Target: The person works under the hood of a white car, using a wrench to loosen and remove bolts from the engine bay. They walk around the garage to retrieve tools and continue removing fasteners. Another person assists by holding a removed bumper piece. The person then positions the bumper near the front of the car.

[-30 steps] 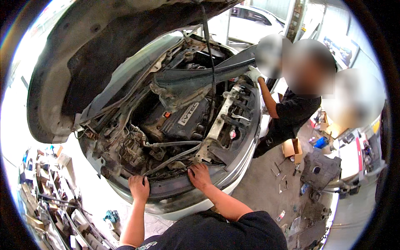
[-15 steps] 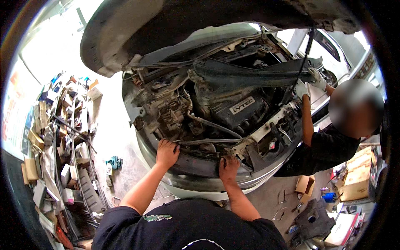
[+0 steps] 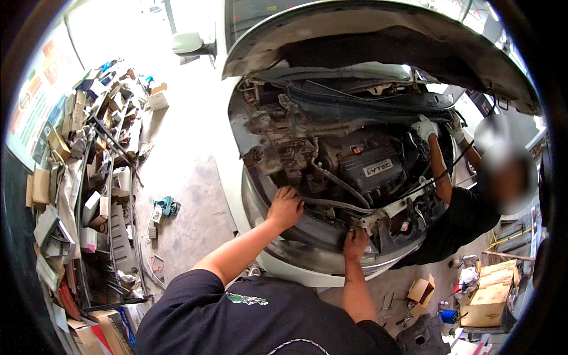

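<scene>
My left hand rests on the front rim of the engine bay of a light-coloured car, fingers laid over the edge beside a grey hose. My right hand lies on the same front edge near the headlight, its fingers loosely spread and holding nothing. The engine has a dark cover. Beyond it, a long black plastic cowl panel lies across the bay below the windshield. A co-worker's white-gloved hands, one glove nearer me, are at the panel's right end.
The raised hood overhangs the bay, with a thin black prop line at right. A co-worker in black leans in from the right. Boxes and parts crowd the left floor; a cardboard box and blue can lie at right.
The black panel has shifted back toward the windshield, uncovering more of the engine, with the co-worker's hands on its right end. My view has swung left; my hands stay on the edge.
</scene>
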`<move>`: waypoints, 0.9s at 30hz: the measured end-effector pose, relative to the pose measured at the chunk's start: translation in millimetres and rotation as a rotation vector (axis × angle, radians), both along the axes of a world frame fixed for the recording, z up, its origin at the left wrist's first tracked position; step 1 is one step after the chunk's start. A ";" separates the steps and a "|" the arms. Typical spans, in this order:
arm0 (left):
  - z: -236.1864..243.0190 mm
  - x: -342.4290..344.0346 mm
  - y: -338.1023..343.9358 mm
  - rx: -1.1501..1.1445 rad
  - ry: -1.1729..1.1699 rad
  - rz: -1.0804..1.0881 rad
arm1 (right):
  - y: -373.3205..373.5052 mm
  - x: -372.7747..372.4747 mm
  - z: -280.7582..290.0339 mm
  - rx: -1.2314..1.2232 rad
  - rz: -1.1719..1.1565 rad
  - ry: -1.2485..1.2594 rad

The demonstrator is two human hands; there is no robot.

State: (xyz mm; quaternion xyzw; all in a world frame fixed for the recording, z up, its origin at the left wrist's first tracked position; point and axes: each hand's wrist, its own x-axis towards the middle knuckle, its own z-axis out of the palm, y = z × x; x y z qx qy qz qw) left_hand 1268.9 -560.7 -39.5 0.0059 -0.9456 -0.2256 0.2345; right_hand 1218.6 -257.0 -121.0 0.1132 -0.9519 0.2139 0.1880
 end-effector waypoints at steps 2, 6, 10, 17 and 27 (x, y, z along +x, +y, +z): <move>1.7 -0.3 -1.6 0.021 0.027 -0.021 | 1.6 -0.8 -6.3 0.010 -0.011 0.062; 4.8 2.2 -2.1 0.094 0.049 -0.062 | 4.4 -3.0 -14.3 0.015 -0.036 0.112; -3.2 2.3 -7.8 0.087 0.055 -0.066 | -5.2 0.7 2.5 -0.005 -0.074 -0.085; -2.8 0.4 -2.5 0.050 -0.027 -0.066 | -0.1 1.0 11.4 -0.035 0.005 -0.011; -7.7 -4.0 0.0 -0.252 -0.232 -0.058 | -5.9 4.3 15.6 -0.072 0.003 0.077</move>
